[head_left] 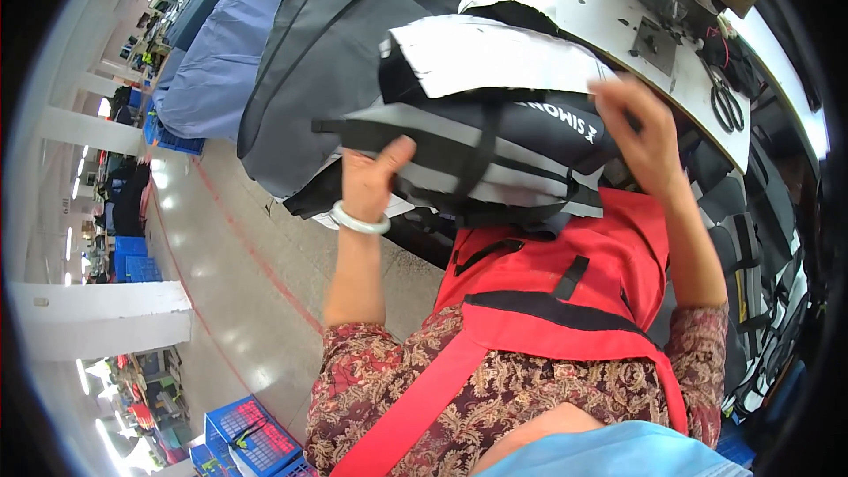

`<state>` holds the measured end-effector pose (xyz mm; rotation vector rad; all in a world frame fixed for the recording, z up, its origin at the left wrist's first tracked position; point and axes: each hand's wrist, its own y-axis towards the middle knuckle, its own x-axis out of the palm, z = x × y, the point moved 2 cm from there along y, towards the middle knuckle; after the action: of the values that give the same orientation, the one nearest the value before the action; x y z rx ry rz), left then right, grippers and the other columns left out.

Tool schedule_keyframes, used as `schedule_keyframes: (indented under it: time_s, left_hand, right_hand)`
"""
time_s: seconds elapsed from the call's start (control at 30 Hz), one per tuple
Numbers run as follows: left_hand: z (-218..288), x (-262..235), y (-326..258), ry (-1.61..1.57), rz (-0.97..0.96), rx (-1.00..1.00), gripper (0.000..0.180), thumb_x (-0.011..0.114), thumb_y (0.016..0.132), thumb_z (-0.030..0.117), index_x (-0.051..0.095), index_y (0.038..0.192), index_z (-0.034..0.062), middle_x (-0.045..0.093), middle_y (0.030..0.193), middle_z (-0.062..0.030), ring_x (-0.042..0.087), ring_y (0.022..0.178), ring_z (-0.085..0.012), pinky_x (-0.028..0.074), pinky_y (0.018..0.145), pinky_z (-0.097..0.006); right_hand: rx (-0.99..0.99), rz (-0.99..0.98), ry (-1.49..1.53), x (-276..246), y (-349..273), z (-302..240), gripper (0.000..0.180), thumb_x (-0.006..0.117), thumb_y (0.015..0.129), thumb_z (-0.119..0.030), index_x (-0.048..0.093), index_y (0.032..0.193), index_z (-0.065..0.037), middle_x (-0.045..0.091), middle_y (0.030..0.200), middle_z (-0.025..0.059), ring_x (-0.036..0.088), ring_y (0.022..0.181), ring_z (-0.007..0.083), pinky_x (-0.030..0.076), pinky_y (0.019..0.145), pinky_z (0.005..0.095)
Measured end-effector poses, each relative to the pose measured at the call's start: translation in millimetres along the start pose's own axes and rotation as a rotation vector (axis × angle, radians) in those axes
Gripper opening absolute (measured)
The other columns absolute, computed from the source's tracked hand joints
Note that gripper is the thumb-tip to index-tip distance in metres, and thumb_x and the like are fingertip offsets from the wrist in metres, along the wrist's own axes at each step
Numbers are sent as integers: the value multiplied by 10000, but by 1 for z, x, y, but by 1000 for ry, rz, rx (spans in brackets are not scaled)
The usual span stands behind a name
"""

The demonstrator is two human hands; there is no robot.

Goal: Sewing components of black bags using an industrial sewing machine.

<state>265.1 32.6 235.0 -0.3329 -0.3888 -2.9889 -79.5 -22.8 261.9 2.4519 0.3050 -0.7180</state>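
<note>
- Head view: the person holds a bundle (pixel 495 137) of black-and-grey fabric pieces up in front of the chest, between the two hands and just short of the white worktop (pixel 609 13).
- Bundle's long axis runs left to right across the body, from one hand to the other; a white panel (pixel 495 57) lies on its top.
- Left hand (pixel 371 178) grips the bundle's left end, thumb raised over a black strap (pixel 397 128), fingers curled under the cloth and hidden.
- Right hand (pixel 643 137) is closed on the bundle's right end, fingers bent over the upper edge, pinching the layers there.
- Both hands touch the bundle; neither is nearer, since it spans the gap between them. The right hand sits closer to the worktop.
- Counted: one bundle, two hands on it, one pale bracelet (pixel 358 221) on the left wrist, one pair of scissors (pixel 726 104) lying on the worktop well right of the bundle.
- A red apron (pixel 574 283) with black straps hangs below the bundle.
- Beyond the bundle, dark grey and blue cloth stacks (pixel 265 44) stretch away to the left.
- Blue crates (pixel 252 437) stand on the floor at lower left.
</note>
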Motion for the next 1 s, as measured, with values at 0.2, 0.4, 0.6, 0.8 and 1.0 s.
schedule_keyframes:
  time_s: [0.2, 0.4, 0.6, 0.8, 1.0]
  left_hand:
    - [9, 86, -33, 77, -592, -63, 224, 747, 816, -6, 593, 979, -4, 591, 898, -14, 543, 821, -96, 452, 735, -239]
    - [36, 89, -30, 107, -1075, -177, 423, 857, 680, 149, 636, 999, -20, 633, 960, -82, 611, 847, -173, 496, 766, -289]
    - [16, 74, -12, 340, -465, -30, 156, 727, 781, 28, 663, 913, -26, 632, 829, -70, 600, 762, -137, 484, 716, -264]
    - [-35, 144, -60, 239, -914, 122, 191, 751, 809, 133, 686, 911, -14, 647, 1026, -154, 627, 912, -285, 480, 833, -326]
    - [-17, 198, -38, -259, -900, -481, 149, 524, 999, 135, 563, 1030, -6, 586, 839, 3, 542, 807, -73, 444, 716, -245]
  right_hand:
    - [-311, -191, -302, 29, 70, -42, 621, 740, 732, -87, 563, 1325, -139, 626, 1216, 88, 570, 1097, 285, 422, 983, 366]
    - [-171, 215, -159, -32, -1, -6, 275, 659, 832, 20, 664, 1097, -53, 678, 1036, 107, 645, 921, 214, 492, 838, 283]
    - [52, 504, -115, -76, -67, 18, 237, 646, 896, -35, 645, 1133, -28, 687, 972, 28, 600, 905, 79, 468, 833, 224]
    - [44, 688, -14, -79, -108, 9, 236, 604, 908, 18, 605, 1143, 7, 681, 1010, 63, 615, 947, 132, 465, 875, 263]
    - [97, 101, -392, -111, -188, -8, 571, 751, 822, -148, 495, 1313, -8, 610, 1210, 141, 558, 1151, 291, 372, 1040, 389]
